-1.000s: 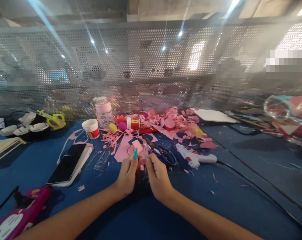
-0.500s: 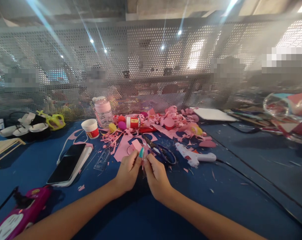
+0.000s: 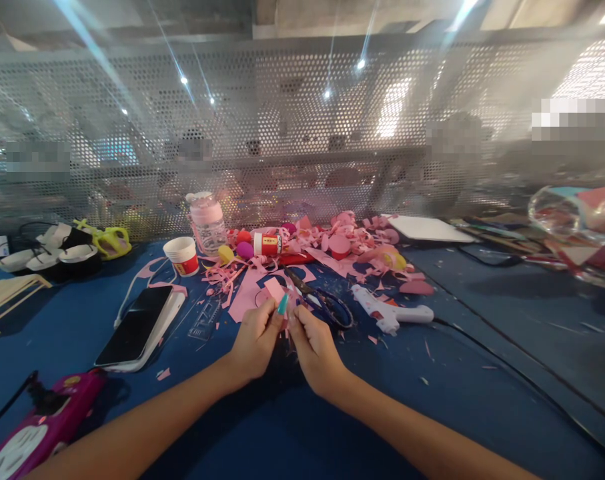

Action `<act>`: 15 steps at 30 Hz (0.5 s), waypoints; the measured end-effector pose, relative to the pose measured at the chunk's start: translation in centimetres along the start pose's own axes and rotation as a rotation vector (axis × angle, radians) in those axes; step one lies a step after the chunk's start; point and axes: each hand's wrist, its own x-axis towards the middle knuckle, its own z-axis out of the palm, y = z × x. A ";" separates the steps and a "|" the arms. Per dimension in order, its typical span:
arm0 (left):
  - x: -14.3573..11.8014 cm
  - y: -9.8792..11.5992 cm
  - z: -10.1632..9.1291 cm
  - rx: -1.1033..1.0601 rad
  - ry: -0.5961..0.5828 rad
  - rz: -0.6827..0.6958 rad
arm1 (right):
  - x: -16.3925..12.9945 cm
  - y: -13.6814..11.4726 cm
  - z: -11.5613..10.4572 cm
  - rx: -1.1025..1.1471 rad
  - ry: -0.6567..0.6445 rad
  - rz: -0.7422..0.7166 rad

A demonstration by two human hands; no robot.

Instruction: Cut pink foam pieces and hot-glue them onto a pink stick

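scissors (image 3: 309, 291), glue gun (image 3: 389, 312) obstruct right of fingers (image 3: 305, 321)

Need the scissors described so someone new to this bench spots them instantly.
On the blue table, find the heap of pink scraps at centre back. Just beyond the right hand lie the scissors. Dark blue loop handles set them apart from the white glue gun to their right.

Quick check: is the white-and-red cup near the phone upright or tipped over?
Upright: the cup stands with its white rim uppermost and red band below, beyond the phone.
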 end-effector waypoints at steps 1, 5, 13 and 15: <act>0.0 -0.1 0.0 -0.002 0.001 -0.002 | 0.0 0.0 -0.1 0.007 -0.005 0.004; -0.1 -0.2 0.2 -0.018 0.015 -0.018 | -0.1 0.2 0.0 -0.018 0.000 0.014; -0.6 0.5 0.7 -0.029 0.068 -0.037 | -0.8 0.1 0.8 -0.322 0.105 -0.048; -0.7 0.6 0.7 0.007 0.082 -0.037 | -0.8 0.0 0.7 -0.395 0.144 -0.102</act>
